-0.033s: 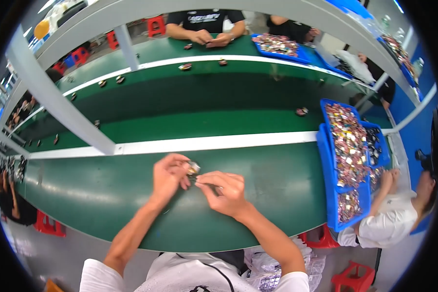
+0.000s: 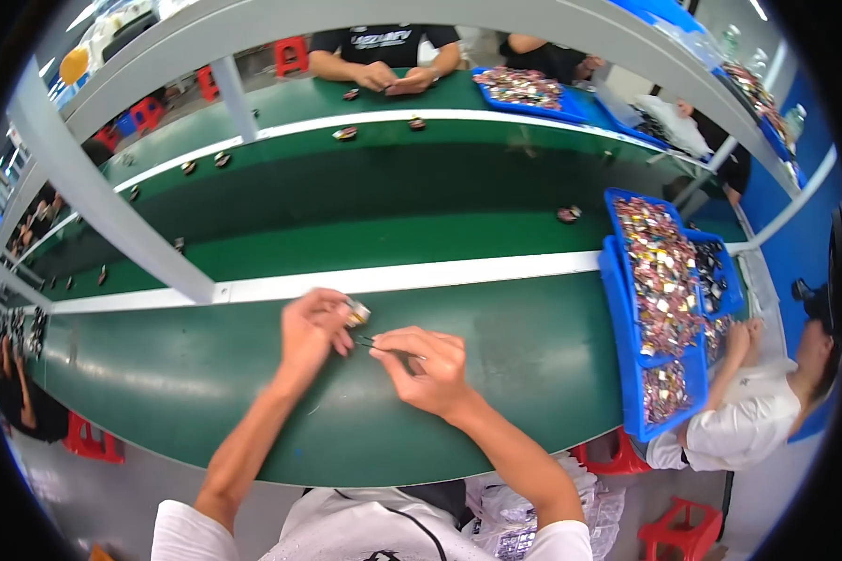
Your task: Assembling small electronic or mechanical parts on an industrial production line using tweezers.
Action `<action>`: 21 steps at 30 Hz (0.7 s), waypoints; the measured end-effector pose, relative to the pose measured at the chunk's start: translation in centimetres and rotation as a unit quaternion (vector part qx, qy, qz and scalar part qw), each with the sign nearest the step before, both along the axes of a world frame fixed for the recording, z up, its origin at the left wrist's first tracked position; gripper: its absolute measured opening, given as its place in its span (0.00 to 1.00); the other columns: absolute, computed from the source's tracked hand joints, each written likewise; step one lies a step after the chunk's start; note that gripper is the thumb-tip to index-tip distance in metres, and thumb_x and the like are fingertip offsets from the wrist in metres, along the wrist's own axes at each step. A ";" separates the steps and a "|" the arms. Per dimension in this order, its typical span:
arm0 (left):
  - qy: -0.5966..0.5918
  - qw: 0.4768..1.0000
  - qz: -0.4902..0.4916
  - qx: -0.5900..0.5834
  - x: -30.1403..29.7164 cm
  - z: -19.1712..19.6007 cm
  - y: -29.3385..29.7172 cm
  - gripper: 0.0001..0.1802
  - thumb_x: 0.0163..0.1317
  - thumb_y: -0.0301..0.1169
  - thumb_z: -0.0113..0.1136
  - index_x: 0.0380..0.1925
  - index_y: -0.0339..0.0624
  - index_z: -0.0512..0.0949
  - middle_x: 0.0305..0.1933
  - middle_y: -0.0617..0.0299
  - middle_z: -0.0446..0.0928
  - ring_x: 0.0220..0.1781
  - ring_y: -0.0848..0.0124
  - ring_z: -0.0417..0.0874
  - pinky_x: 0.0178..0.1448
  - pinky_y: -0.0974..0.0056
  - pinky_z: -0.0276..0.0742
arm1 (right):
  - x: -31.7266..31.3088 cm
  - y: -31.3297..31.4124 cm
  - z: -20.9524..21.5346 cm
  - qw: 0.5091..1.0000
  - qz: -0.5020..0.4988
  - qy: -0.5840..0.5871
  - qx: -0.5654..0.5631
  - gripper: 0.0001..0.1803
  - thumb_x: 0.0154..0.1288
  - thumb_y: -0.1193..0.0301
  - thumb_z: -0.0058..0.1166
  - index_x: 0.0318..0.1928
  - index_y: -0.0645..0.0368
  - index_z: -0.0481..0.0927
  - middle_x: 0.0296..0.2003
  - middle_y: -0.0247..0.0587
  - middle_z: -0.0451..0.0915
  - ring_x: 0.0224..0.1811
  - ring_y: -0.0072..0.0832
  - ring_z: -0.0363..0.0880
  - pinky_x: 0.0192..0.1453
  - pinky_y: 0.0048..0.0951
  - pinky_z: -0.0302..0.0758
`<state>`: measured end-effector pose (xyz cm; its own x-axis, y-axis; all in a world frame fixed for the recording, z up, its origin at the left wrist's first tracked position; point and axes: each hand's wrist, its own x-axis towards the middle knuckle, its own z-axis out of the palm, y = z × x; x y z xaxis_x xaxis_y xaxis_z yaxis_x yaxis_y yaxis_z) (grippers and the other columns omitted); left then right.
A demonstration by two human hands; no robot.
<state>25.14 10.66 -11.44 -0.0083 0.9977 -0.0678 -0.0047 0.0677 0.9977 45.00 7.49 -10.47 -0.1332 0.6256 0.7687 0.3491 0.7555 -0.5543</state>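
Above the green tabletop [image 2: 496, 374], my left hand [image 2: 311, 329] is closed around a small electronic part [image 2: 356, 313] with a silvery, yellowish face. The part sticks out past the fingertips, and its lower side is hidden by them. To its right, my right hand [image 2: 426, 367] pinches a thin dark piece [image 2: 365, 342], either a wire or a slim tool; I cannot tell which. Its tip points at my left fingers, a little below the part.
A white rail [image 2: 421, 276] borders a green conveyor belt [image 2: 421, 245] carrying a few scattered parts [image 2: 569, 215]. Stacked blue trays [image 2: 633, 374] full of small parts stand at the right. A grey post [image 2: 122, 187] rises at left. Co-workers sit opposite and at both sides.
The gap between my hands has widened slightly, and more of the thin dark piece shows between them. The whole view has shifted a little, moving the surroundings left in the picture.
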 end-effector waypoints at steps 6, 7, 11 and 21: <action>0.158 0.970 0.138 0.125 -3.3 0.3 10.9 0.10 0.68 0.24 0.61 0.44 0.27 0.81 0.31 0.54 0.82 0.20 0.70 0.84 0.23 0.66 0.79 | 0.5 0.5 -0.3 0.998 -0.054 0.038 -0.023 0.08 0.54 0.79 0.71 0.34 0.57 0.85 0.33 0.38 0.88 0.21 0.29 0.83 0.24 0.27 0.74; 0.213 0.960 0.140 0.114 -4.8 -1.2 12.1 0.11 0.68 0.26 0.61 0.46 0.28 0.81 0.30 0.55 0.81 0.18 0.72 0.83 0.22 0.67 0.79 | 0.3 0.8 -0.7 0.998 -0.049 0.037 -0.002 0.07 0.55 0.79 0.70 0.34 0.56 0.85 0.32 0.37 0.88 0.22 0.32 0.84 0.26 0.29 0.76; 0.514 0.766 0.258 0.287 -6.1 -4.2 11.7 0.15 0.65 0.25 0.64 0.51 0.32 0.80 0.48 0.45 0.78 0.41 0.45 0.85 0.45 0.50 0.81 | -0.2 0.6 -1.5 0.998 -0.061 0.009 -0.009 0.07 0.56 0.78 0.69 0.33 0.56 0.84 0.31 0.36 0.87 0.26 0.36 0.86 0.28 0.29 0.78; 0.287 0.897 -0.050 0.333 1.9 -1.0 -1.1 0.18 0.57 0.18 0.64 0.48 0.39 0.83 0.47 0.53 0.83 0.27 0.62 0.82 0.31 0.62 0.79 | -0.3 0.8 -1.6 0.994 -0.080 0.038 -0.058 0.06 0.57 0.81 0.69 0.34 0.58 0.86 0.28 0.32 0.85 0.12 0.18 0.64 0.19 0.26 0.64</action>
